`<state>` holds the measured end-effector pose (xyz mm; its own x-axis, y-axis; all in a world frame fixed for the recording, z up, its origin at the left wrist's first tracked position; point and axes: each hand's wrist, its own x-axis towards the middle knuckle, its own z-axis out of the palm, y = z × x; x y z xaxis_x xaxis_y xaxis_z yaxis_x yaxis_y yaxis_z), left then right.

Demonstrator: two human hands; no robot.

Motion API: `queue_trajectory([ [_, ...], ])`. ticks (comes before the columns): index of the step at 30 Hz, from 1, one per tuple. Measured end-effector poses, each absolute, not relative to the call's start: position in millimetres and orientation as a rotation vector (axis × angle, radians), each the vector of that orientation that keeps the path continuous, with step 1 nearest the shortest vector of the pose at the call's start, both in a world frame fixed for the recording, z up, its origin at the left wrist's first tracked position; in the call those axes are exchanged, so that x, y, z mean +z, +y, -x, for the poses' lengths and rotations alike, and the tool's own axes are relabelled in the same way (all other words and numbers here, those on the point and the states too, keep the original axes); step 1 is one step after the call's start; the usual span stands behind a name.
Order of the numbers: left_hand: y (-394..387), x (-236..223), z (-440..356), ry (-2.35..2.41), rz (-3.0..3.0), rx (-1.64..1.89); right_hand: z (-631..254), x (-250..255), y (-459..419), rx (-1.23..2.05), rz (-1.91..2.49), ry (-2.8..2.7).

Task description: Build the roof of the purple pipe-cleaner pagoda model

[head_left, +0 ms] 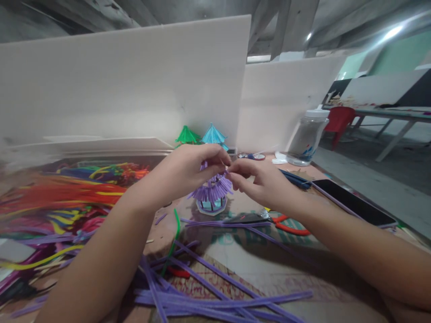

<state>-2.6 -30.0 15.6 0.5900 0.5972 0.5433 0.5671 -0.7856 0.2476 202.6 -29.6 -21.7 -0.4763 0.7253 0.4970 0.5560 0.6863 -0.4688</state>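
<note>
two hands (197, 162) meet at one purple model (211, 192), two models (213, 134) behind.

At the lower centre, purple strips (222, 302) are showing a fuzzy, matt pile, and the purple model (212, 194) in the middle is sharing that soft finish. Right of centre, scissors (247, 218) are showing dull grey metal blades and smooth orange handles resembling plastic. Farther right, a phone (353, 202) is presenting a glossy dark screen. Above it, a bottle (305, 137) is resembling clear, smooth plastic. At the upper left, a white panel (124, 89) is looking smooth and matt.
</note>
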Motion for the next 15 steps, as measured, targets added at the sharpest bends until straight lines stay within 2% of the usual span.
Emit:
queue_trajectory([
  [15, -29.7, 14.1, 1.3, 1.079, -2.855, 0.867, -202.1, -29.9, -26.5, 0.18, 0.992, -2.244],
])
